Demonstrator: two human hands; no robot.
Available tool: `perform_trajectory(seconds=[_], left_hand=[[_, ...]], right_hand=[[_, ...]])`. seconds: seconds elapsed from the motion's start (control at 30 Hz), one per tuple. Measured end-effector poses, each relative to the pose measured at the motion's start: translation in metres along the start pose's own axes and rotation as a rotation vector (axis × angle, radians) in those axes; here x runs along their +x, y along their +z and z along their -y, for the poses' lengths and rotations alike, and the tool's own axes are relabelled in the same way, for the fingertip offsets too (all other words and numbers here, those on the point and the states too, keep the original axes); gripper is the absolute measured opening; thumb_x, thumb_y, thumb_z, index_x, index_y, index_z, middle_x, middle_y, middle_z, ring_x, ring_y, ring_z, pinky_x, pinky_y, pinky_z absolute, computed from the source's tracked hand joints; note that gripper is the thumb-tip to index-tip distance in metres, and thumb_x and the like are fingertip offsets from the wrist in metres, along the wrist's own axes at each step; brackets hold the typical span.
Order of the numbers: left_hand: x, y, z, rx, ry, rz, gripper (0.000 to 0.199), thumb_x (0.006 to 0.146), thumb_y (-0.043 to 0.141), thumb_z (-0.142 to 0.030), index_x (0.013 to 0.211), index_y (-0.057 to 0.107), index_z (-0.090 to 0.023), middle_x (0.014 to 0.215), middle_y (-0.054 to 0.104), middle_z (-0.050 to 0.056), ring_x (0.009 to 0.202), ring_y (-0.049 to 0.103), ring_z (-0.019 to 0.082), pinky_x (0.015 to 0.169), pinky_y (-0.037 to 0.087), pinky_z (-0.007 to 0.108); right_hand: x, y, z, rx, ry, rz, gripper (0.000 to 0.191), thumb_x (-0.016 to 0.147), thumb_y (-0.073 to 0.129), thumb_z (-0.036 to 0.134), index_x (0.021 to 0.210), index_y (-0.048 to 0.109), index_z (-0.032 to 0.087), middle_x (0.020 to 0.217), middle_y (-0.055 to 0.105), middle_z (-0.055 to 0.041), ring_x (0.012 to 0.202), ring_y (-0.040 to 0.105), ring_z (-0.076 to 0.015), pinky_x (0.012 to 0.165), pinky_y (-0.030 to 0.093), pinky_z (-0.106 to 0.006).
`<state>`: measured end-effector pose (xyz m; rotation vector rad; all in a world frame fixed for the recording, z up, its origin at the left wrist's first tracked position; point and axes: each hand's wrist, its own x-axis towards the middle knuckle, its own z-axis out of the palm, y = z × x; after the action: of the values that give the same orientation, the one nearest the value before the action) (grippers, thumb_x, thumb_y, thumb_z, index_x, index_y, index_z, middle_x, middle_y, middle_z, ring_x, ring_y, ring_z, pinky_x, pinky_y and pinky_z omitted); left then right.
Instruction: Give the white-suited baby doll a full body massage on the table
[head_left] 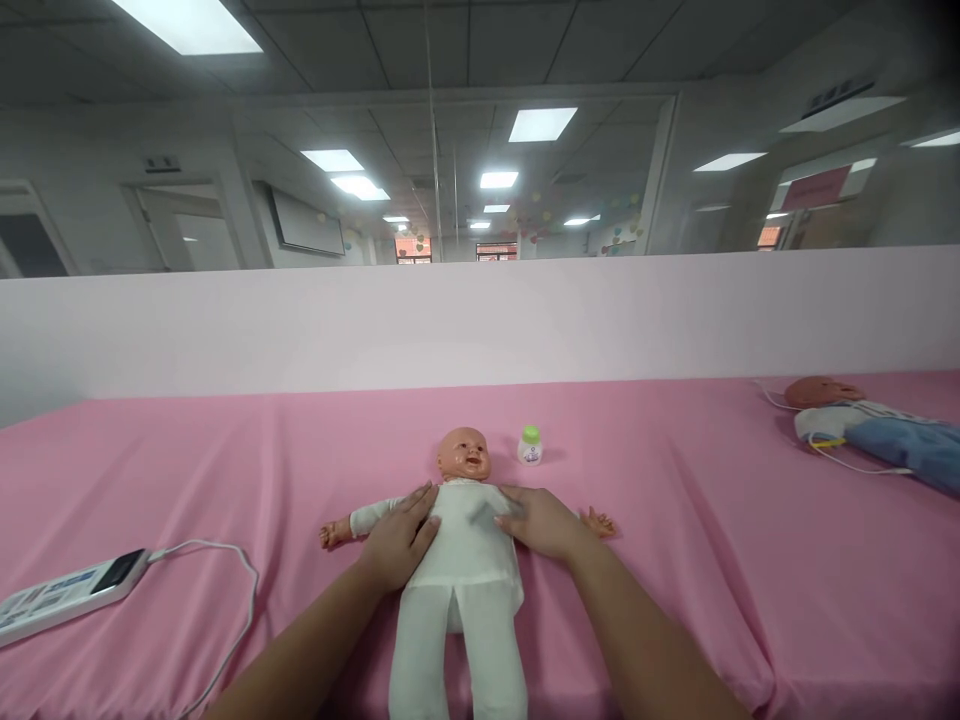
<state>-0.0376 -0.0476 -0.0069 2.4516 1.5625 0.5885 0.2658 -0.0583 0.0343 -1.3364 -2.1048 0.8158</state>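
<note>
A baby doll [472,550] in a white top and white trousers lies face up on the pink cloth [675,600], its arms spread to both sides. My left hand [403,535] rests on the doll's chest and shoulder at the left side, fingers stretched out. On the opposite side, my right hand [541,520] lies against the doll's chest and shoulder, its fingers extended and covering part of the doll's sleeve. Just beyond the doll, right of its head, stands a small white bottle [530,447] with a green cap.
A white device [71,595] with a dark screen and a white cable lies at the left. Another doll [885,430] in blue and white clothing, with a thin tube, lies at the far right. A low white wall [480,325] borders the back edge.
</note>
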Motion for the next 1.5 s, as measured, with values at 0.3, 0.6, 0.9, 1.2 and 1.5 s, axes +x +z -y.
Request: perform_trajectory(seconds=[0.3,0.6,0.9,1.2,1.5], left_hand=[[0.003,0.009,0.005,-0.023,0.026,-0.053,0.066,0.108,0.028,-0.051,0.16,0.044,-0.013,0.163,0.045,0.011,0.152,0.041,0.026,0.128,0.033,0.046],[0.0,0.01,0.007,-0.015,0.04,-0.04,0.066,0.109,0.026,-0.051,0.16,0.042,-0.013,0.164,0.042,0.011,0.154,0.039,0.024,0.128,0.032,0.046],[0.0,0.0,-0.006,0.014,-0.016,0.024,0.069,0.109,0.025,-0.053,0.163,0.037,-0.012,0.169,0.034,0.012,0.157,0.03,0.025,0.13,0.027,0.046],[-0.08,-0.044,-0.077,-0.075,0.33,0.308,0.072,0.106,0.043,-0.053,0.168,0.007,-0.043,0.173,0.016,-0.004,0.159,0.022,0.032,0.13,0.024,0.058],[-0.003,-0.034,-0.071,-0.009,0.345,0.321,0.069,0.106,0.037,-0.06,0.167,0.027,-0.028,0.171,0.025,0.005,0.159,0.023,0.033,0.13,0.02,0.058]], right_hand=[[-0.084,0.039,0.079,0.003,-0.208,0.2,0.05,0.106,0.046,0.04,0.155,0.05,0.036,0.164,0.045,0.0018,0.156,0.037,-0.0244,0.132,0.023,-0.047],[0.005,0.028,0.053,-0.275,-0.167,0.308,0.101,0.091,0.056,0.074,0.167,0.023,0.016,0.174,0.014,-0.0114,0.163,0.013,-0.0331,0.133,0.007,-0.054],[0.011,0.014,0.005,-0.221,-0.022,0.021,0.069,0.096,0.054,0.061,0.156,0.052,0.027,0.158,0.053,-0.008,0.144,0.051,-0.0342,0.119,0.037,-0.049],[0.005,-0.002,0.003,-0.134,0.063,-0.012,0.051,0.094,0.058,0.058,0.134,0.07,0.031,0.12,0.078,-0.0075,0.109,0.072,-0.0324,0.089,0.051,-0.04],[0.005,0.0,0.003,-0.158,0.067,-0.036,0.056,0.094,0.056,0.06,0.138,0.068,0.028,0.125,0.076,-0.0086,0.114,0.07,-0.0323,0.094,0.051,-0.041]])
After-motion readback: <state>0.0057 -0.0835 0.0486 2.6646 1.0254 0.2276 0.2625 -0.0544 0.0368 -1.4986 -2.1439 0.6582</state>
